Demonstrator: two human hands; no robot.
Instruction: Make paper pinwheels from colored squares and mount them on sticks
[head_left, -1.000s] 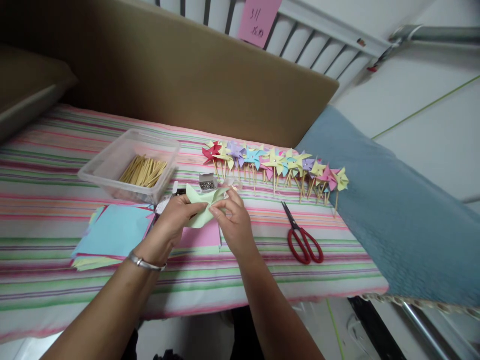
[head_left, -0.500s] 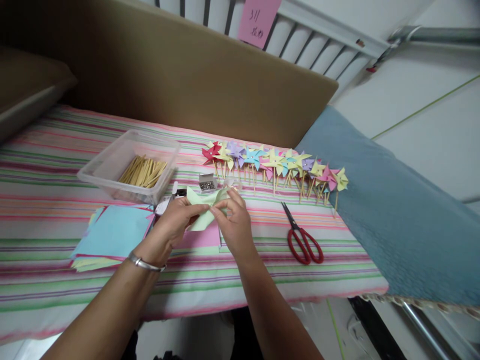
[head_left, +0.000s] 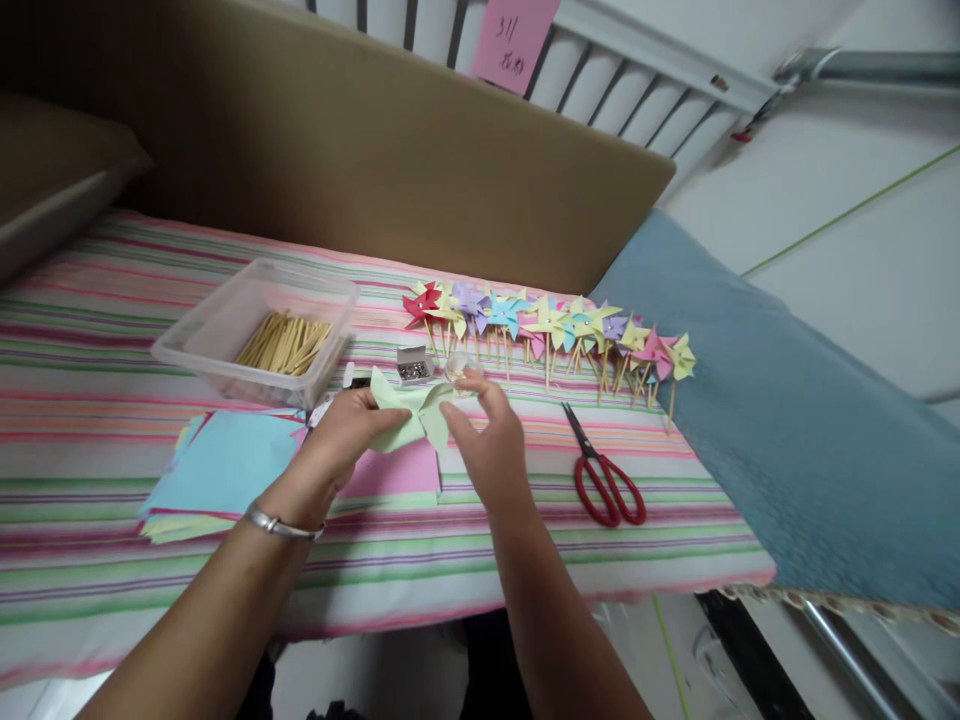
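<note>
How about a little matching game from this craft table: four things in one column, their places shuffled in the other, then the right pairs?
Things
1. Metal scissors with red handles
2. Thin wooden sticks
3. Pale green folded paper
4. Light blue paper sheet

Places
A. Inside the clear plastic box
B. On top of a stack of coloured paper
C. Held in the left hand
D. On the striped cloth, to the right of the right hand

Right pairs: 1-D, 2-A, 3-C, 4-B
</note>
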